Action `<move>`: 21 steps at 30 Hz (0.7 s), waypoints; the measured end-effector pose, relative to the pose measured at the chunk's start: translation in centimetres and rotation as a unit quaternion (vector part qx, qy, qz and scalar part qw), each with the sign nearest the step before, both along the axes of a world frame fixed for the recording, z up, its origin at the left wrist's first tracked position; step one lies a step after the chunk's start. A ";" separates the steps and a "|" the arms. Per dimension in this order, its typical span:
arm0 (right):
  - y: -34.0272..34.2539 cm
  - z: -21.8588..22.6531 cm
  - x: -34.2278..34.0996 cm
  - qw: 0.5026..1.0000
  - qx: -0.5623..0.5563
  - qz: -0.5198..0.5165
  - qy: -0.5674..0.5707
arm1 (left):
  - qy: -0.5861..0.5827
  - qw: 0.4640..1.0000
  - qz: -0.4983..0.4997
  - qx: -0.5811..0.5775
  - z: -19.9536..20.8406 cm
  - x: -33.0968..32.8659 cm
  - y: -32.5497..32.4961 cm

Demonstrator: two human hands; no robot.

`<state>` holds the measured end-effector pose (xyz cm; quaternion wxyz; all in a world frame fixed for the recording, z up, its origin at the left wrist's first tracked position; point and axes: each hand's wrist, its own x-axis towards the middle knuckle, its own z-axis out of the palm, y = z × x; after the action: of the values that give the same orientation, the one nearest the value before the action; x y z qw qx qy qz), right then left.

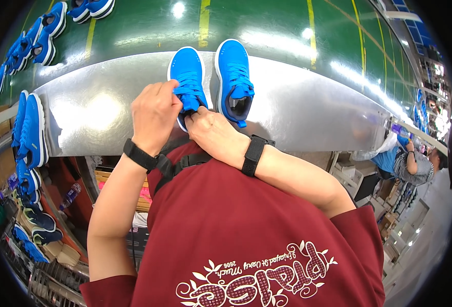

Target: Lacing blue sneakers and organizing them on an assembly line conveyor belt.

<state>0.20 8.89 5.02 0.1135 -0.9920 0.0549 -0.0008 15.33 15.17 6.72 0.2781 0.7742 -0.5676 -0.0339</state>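
Note:
Two blue sneakers with white soles rest side by side on a metal ledge, toes pointing away from me. At the left sneaker (188, 64), my left hand (155, 113) is closed in a pinch beside the laces (189, 84), with a bit of blue lace at its fingertips. My right hand (213, 132) bends its fingers over the same shoe's opening and grips near the collar and tongue; its fingertips are partly hidden. The right sneaker (232, 64) is laced, its dark lining showing, and neither hand touches it.
The metal ledge (308, 107) borders a green belt (267, 25) with yellow lines. More blue sneakers (31, 125) stand on a rack at the left, and others (51, 28) lie on the belt. A person in a striped top (415, 166) is at the far right.

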 end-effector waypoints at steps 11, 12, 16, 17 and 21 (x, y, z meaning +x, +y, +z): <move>-0.4 0.0 0.0 0.998 0.061 -0.006 -0.035 | 0.145 0.986 -0.051 0.071 -0.4 -1.4 3.6; -0.5 0.1 0.1 0.996 0.075 -0.009 -0.040 | 0.161 0.981 -0.053 0.097 -0.1 -1.2 3.7; -1.2 1.1 -0.2 0.991 0.129 -0.010 -0.025 | 0.299 0.951 -0.002 0.074 -1.3 -1.8 4.0; -1.3 1.3 -0.5 0.987 0.154 -0.017 -0.038 | 0.300 0.951 0.002 0.071 -1.6 -1.7 4.0; -3.6 5.6 -1.1 0.954 0.295 -0.039 0.050 | 0.303 0.947 0.015 0.105 -2.1 -1.6 3.9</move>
<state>-0.92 5.30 10.64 0.3977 -0.9104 0.0969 0.0605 13.72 19.09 4.65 0.3541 0.7607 -0.4382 -0.3222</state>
